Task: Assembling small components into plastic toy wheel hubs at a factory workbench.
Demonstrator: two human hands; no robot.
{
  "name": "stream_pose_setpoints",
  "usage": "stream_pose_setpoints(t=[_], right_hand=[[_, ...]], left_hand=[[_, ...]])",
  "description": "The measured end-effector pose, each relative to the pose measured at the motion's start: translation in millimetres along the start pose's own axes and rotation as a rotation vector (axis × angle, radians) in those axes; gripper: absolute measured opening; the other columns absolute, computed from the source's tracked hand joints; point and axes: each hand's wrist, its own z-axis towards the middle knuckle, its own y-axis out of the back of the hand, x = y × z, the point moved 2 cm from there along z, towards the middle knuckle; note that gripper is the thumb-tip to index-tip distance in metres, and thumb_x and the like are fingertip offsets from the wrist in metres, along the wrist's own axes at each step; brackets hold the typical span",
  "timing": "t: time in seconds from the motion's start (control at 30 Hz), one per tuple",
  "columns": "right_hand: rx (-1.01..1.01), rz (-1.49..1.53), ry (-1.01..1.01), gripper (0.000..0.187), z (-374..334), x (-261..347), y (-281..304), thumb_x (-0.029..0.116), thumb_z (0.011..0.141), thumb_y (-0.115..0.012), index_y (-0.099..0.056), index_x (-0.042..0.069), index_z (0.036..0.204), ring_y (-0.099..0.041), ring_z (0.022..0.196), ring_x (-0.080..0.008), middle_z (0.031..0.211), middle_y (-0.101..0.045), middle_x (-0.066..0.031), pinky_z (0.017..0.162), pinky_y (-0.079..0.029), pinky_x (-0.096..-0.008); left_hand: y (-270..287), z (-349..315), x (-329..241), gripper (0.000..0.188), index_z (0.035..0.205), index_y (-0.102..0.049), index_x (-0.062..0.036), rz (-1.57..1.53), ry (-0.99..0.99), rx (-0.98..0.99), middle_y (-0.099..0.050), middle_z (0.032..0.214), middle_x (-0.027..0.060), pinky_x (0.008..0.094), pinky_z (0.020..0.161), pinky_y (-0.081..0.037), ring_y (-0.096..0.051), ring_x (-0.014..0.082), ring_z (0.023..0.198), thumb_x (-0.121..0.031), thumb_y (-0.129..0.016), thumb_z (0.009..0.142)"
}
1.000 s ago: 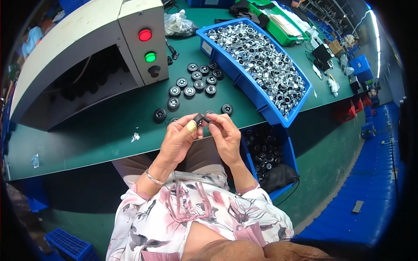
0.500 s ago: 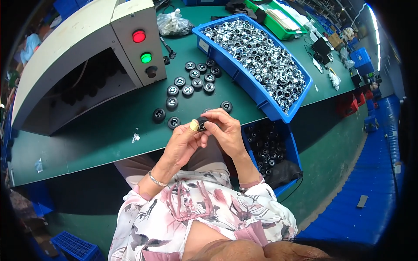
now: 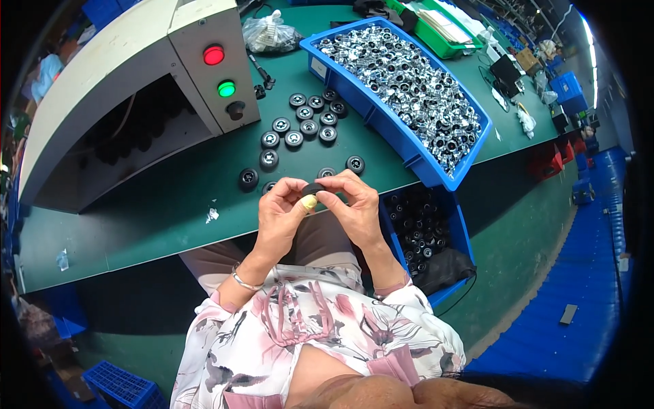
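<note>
Between the fingers of both hands is a small black wheel, held just over the table's front edge and seen nearly edge-on. My left hand pinches its left side, and yellow tape wraps that thumb. My right hand grips the wheel from the right with thumb and fingers. Several more black wheels with silvery hubs lie loosely grouped on the green table beyond my hands. One wheel sits apart, near the far side of my right hand; another is partly hidden by my left fingers.
A blue bin full of shiny small parts stands at the back right. Lower down, a second blue bin holds black wheels and a dark cloth. At left stands a pale machine with red and green buttons. A plastic bag lies behind.
My left hand has shifted its grip, its fingers rising to the wheel's far side. The wheel has turned from showing its hub to nearly edge-on. My right hand stays about in place.
</note>
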Motion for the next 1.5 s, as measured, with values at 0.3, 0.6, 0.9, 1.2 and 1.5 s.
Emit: stream_pose_setpoints(t=[0.3, 0.6, 0.9, 1.2, 1.5], right_hand=[[0.000, 0.268, -0.080, 0.017, -2, 3, -2, -0.002, 0.089, -0.070, -0.071, -0.006, 0.105, -0.060, 0.087, -0.0120, 0.094, -0.062, -0.0049, 0.079, -0.050, -0.0245], [-0.004, 0.542, -0.163, 0.018, -4, -9, -10, 0.003, 0.093, -0.067, -0.070, -0.006, 0.108, -0.061, 0.090, -0.0123, 0.096, -0.064, -0.0041, 0.082, -0.050, -0.0263], [0.003, -0.297, 0.292, 0.051, -1, 11, -10, 0.008, 0.068, -0.085, -0.070, 0.001, 0.116, -0.062, 0.096, -0.0291, 0.106, -0.064, -0.0112, 0.082, -0.053, -0.0388], [-0.076, -0.313, 0.410, 0.046, -2, -1, -4, 0.018, 0.072, -0.085, -0.071, 0.002, 0.113, -0.060, 0.095, -0.0271, 0.102, -0.064, -0.0104, 0.073, -0.052, -0.0352], [-0.056, -0.356, 0.429, 0.047, 0, 8, -7, 0.021, 0.070, -0.086, -0.072, 0.002, 0.111, -0.058, 0.097, -0.0289, 0.103, -0.064, -0.0093, 0.083, -0.052, -0.0396]], left_hand=[[3, 1, -7, 0.021, 0.105, -0.065, 0.0008, -0.218, 0.138, 0.097, -0.066, 0.095, 0.0027, 0.0230, 0.072, -0.052, -0.062, 0.0081, 0.082, -0.010, -0.074, 0.091], [3, -1, -3, 0.020, 0.105, -0.065, 0.0012, -0.290, 0.189, 0.066, -0.067, 0.096, 0.0045, 0.0243, 0.070, -0.051, -0.062, 0.0101, 0.080, -0.010, -0.074, 0.091], [7, -3, -1, 0.019, 0.108, -0.063, -0.0006, -0.210, 0.174, 0.019, -0.067, 0.097, 0.0039, 0.0234, 0.071, -0.050, -0.061, 0.0070, 0.082, -0.012, -0.070, 0.095], [-8, -12, -3, 0.032, 0.113, -0.061, -0.0047, -0.528, 0.413, 0.097, -0.065, 0.106, 0.0040, 0.0329, 0.084, -0.053, -0.064, 0.0127, 0.093, -0.035, -0.055, 0.104], [-11, -12, 7, 0.034, 0.121, -0.060, -0.0010, -0.663, 0.385, 0.062, -0.063, 0.115, 0.0085, 0.0322, 0.099, -0.048, -0.060, 0.0162, 0.108, -0.026, -0.065, 0.098]])
